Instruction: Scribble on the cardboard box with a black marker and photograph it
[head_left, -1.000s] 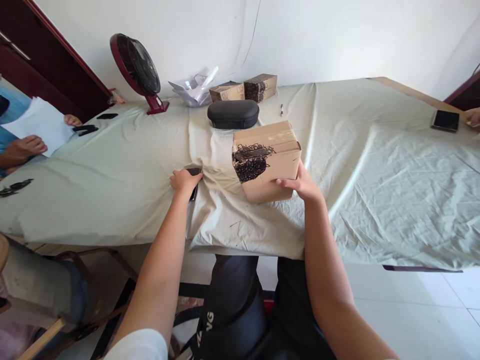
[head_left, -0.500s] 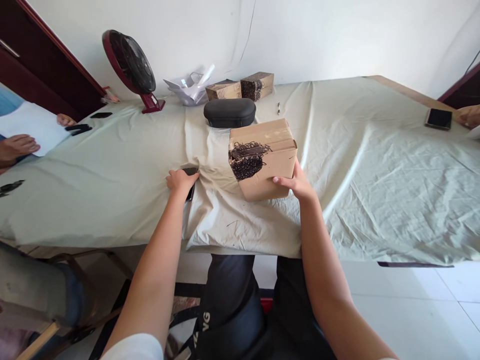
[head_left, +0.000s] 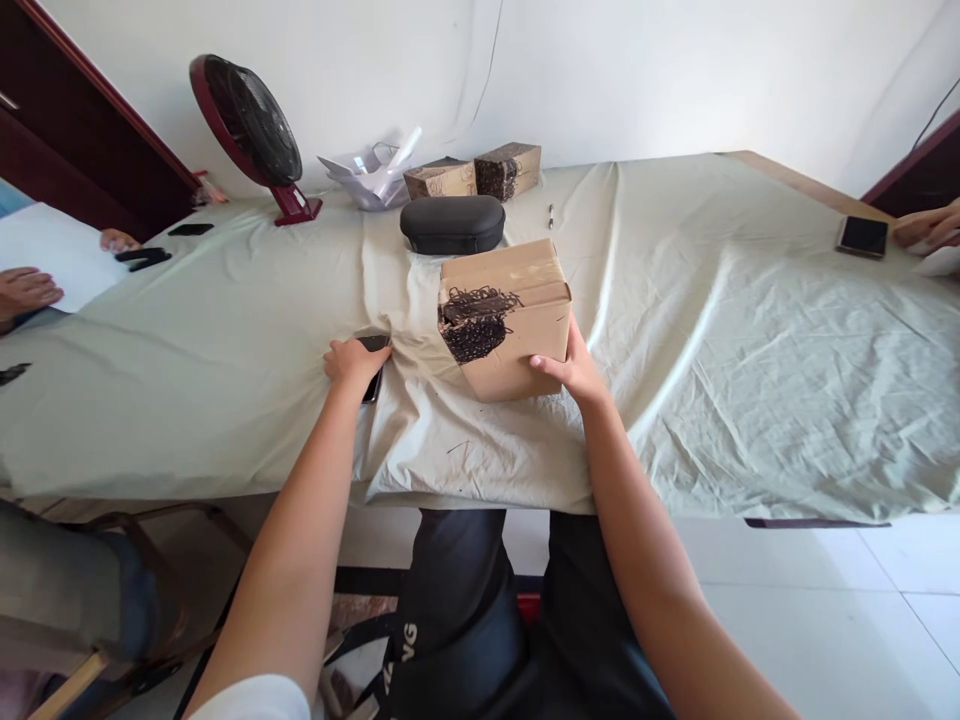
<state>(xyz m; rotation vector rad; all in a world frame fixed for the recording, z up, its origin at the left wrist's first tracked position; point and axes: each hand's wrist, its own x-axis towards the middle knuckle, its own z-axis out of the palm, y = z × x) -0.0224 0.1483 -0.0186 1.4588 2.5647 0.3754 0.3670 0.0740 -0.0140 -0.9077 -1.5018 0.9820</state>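
My left hand [head_left: 354, 362] grips a dark phone [head_left: 370, 388] by its sides, thumb on the right edge and fingers over the left. The phone lies on the cloth, partly covered by the hand. To its right, my right hand [head_left: 571, 372] holds a brown cardboard box [head_left: 517, 335] from the right side, thumb on the near face and the other fingers hidden behind. Clear tape runs over the box, and black scribble marks its left corner. The box is tilted, and I cannot tell whether its bottom rests on the cloth.
A black zip case [head_left: 452, 225] sits behind the box. Farther back are two smaller cartons [head_left: 508, 172], a clear plastic basket [head_left: 367, 185] with papers and a red fan [head_left: 251, 125]. Other people's hands [head_left: 28, 292] show at both sides. Another phone [head_left: 862, 237] lies far right.
The box has shifted slightly left with my right hand, nearer to the phone. My left hand stays on the phone. The whole view has also slid a little.
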